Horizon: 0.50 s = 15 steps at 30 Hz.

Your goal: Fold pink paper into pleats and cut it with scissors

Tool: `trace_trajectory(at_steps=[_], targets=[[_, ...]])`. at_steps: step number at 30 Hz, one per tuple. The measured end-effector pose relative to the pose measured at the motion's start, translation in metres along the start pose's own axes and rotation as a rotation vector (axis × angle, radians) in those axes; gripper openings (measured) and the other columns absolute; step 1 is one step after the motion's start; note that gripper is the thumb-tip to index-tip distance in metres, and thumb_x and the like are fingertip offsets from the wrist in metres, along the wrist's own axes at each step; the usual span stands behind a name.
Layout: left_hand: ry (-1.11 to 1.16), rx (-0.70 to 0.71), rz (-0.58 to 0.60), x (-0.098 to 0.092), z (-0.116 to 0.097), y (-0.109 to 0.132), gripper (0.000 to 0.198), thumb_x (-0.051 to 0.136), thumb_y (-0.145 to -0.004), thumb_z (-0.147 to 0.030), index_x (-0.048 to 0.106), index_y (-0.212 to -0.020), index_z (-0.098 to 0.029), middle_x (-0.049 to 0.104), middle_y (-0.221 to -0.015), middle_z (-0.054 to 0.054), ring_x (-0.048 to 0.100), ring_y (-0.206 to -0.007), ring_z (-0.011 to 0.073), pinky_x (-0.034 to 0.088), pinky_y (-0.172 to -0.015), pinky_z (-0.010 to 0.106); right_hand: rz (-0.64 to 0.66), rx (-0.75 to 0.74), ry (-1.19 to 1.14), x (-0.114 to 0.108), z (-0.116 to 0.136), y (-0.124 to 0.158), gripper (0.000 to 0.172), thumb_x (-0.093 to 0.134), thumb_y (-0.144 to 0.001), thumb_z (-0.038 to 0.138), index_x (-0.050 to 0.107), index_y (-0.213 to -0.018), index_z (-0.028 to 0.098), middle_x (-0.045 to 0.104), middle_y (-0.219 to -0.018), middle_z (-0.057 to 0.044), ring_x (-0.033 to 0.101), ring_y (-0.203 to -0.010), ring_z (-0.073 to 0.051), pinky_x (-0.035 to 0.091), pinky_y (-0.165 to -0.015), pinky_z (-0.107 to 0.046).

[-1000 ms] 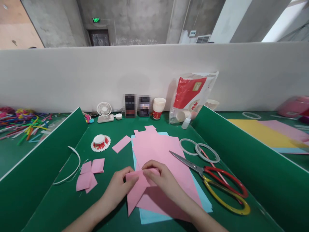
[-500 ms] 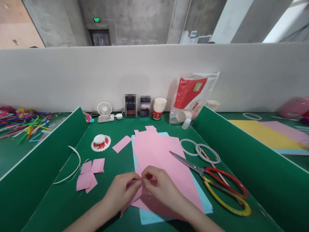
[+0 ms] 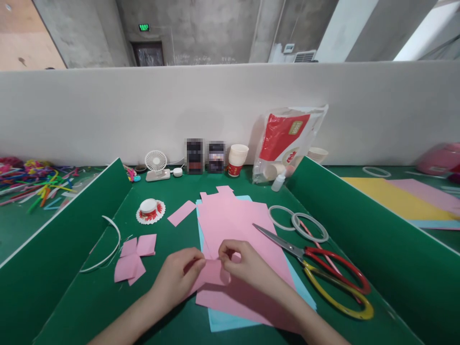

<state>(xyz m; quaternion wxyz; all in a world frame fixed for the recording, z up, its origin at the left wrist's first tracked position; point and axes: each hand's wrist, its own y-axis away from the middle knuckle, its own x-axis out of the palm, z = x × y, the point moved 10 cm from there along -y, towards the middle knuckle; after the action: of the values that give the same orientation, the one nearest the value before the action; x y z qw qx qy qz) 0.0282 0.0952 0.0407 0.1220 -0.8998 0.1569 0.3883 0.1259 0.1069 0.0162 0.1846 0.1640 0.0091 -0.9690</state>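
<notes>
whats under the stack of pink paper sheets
Under the pink paper sheets lies a light blue sheet, showing only along its edges. Whatever its covered middle holds cannot be seen. The scissors rest on top.

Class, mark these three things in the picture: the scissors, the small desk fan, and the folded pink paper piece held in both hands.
scissors point(image 3: 287, 245), head view, on the blades near the pivot.
small desk fan point(image 3: 155, 161), head view, on the round grille.
folded pink paper piece point(image 3: 211, 273), head view, on its flat middle between the hands.

Pink paper piece over pink sheets, light-blue sheet, red-and-yellow-handled scissors, green table.
</notes>
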Motion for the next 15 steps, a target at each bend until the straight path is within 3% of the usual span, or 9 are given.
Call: trace_trajectory(at_steps=[6, 8, 10, 12, 15], targets=[[0.095, -0.151, -0.181, -0.031, 0.023, -0.004, 0.020, 0.041, -0.076, -0.029, 0.052, -0.062, -0.019, 0.058, -0.061, -0.001, 0.054, -0.061, 0.0158, 0.040, -0.057, 0.023, -0.175, 0.009, -0.014, -0.037, -0.015, -0.011, 0.011, 0.041, -0.060, 0.011, 0.042, -0.053, 0.019, 0.042, -0.053, 0.004, 0.045, -0.053, -0.012, 0.033, -0.052, -0.023], [0.151, -0.179, -0.183, -0.030, 0.027, -0.004, 0.018, 0.043, -0.074, -0.029, 0.053, -0.063, -0.019, 0.060, -0.062, -0.001, 0.055, -0.064, 0.0165, 0.041, -0.059, 0.024, -0.229, 0.003, -0.026, -0.043, -0.013, -0.011, 0.008, 0.042, -0.064, 0.015, 0.046, -0.058, 0.018, 0.047, -0.059, 0.002, 0.047, -0.060, -0.014, 0.036, -0.057, -0.025], [0.211, -0.184, -0.137, -0.019, 0.025, -0.003, 0.016, 0.044, -0.074, -0.027, 0.055, -0.065, -0.020, 0.062, -0.066, -0.001, 0.057, -0.067, 0.0171, 0.041, -0.061, 0.024, -0.220, -0.014, -0.049, -0.035, -0.005, -0.008, 0.009, 0.045, -0.068, 0.020, 0.052, -0.073, 0.017, 0.055, -0.073, -0.002, 0.051, -0.070, -0.016, 0.038, -0.064, -0.026], [0.256, -0.173, -0.095, -0.006, 0.020, -0.001, 0.015, 0.044, -0.074, -0.025, 0.057, -0.069, -0.020, 0.064, -0.068, 0.000, 0.057, -0.069, 0.0173, 0.041, -0.064, 0.024, -0.125, -0.032, -0.083, -0.015, 0.004, -0.004, 0.016, 0.049, -0.068, 0.019, 0.056, -0.083, 0.017, 0.058, -0.084, -0.003, 0.052, -0.078, -0.016, 0.039, -0.069, -0.025], [0.287, -0.177, -0.060, 0.006, 0.015, 0.002, 0.016, 0.043, -0.074, -0.025, 0.057, -0.067, -0.020, 0.063, -0.066, 0.000, 0.057, -0.066, 0.0171, 0.041, -0.062, 0.025, 0.019, -0.023, -0.071, 0.015, 0.010, 0.003, 0.013, 0.045, -0.073, 0.020, 0.057, -0.069, 0.017, 0.057, -0.067, 0.000, 0.051, -0.064, -0.014, 0.038, -0.060, -0.023]])
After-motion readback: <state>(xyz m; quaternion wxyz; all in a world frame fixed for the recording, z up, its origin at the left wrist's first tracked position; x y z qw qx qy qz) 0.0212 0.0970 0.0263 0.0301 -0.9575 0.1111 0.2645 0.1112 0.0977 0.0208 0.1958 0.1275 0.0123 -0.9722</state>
